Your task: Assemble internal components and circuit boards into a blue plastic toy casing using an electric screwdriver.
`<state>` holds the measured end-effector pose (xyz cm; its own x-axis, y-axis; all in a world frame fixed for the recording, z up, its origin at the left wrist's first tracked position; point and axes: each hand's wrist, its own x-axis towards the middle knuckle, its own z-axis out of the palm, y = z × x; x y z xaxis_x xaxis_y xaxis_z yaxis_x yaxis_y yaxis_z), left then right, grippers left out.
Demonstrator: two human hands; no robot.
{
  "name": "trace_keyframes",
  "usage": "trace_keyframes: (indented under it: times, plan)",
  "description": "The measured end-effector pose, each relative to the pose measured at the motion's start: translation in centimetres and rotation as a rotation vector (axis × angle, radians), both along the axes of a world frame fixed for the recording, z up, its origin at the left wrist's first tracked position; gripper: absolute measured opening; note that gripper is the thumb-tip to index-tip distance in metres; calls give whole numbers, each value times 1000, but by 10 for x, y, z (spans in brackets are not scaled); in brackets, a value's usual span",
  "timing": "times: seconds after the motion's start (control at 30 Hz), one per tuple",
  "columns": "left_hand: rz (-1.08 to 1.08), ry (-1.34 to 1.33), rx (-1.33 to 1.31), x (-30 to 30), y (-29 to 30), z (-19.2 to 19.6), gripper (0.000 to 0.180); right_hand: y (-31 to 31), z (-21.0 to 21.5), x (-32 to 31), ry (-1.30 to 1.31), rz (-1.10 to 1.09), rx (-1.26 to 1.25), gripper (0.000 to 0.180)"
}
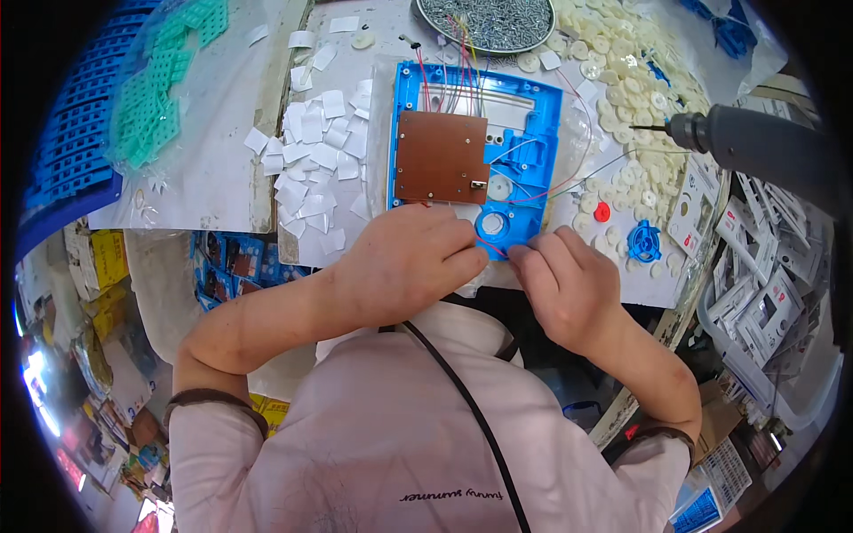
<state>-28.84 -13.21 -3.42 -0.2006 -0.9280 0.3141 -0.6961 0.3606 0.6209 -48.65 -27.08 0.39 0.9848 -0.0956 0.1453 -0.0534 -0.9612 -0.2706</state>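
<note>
A blue plastic housing (549,151) lies on the table in front of me. On it sits a brown circuit board (440,155) with a small metal part at its lower right corner. Thin coloured wires run from the board's top side, and pale ones trail off to the right. My left hand (404,258) is closed at the housing's near edge, its thumb and forefinger pinched on a red wire (490,247). The other end of that short stretch is pinched between the fingertips of my right hand (569,282), beside the housing's near right corner.
White paper squares (320,133) are scattered to the left. Cream plastic discs (622,98) heap at the right, near a blue ring-shaped part (643,241) and a red piece (602,211). A screw-filled metal dish (487,22) stands behind. An electric screwdriver (746,142) juts in from the right.
</note>
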Motion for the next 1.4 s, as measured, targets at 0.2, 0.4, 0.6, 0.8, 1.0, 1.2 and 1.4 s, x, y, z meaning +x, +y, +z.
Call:
trace_keyframes:
  times: [0.2, 0.4, 0.6, 0.8, 1.0, 1.2, 1.4]
  plan:
    - [37, -48, -17, 0, -3, 4, 21, 11, 16, 11, 153, -20, -121, 9]
    - [-3, 11, -36, 5, -5, -1, 22, -8, 16, 17, 166, -4, 36, 9]
    - [4, 67, -77, 4, -4, -5, 21, -9, 10, 11, 123, 7, 76, 13]
    - [-37, 27, -61, 7, -4, -6, 20, 5, 4, 3, 101, 18, -37, 13]
    - [-25, -25, -73, 5, 0, -4, 28, -23, -29, -8, -149, 66, 373, 19]
    - [-87, -155, -137, 2, -4, -8, 43, -11, -42, -26, -158, -137, 612, 17]
    - [-103, -239, -94, 2, -3, -4, 42, -12, -27, -25, 37, -355, 982, 15]
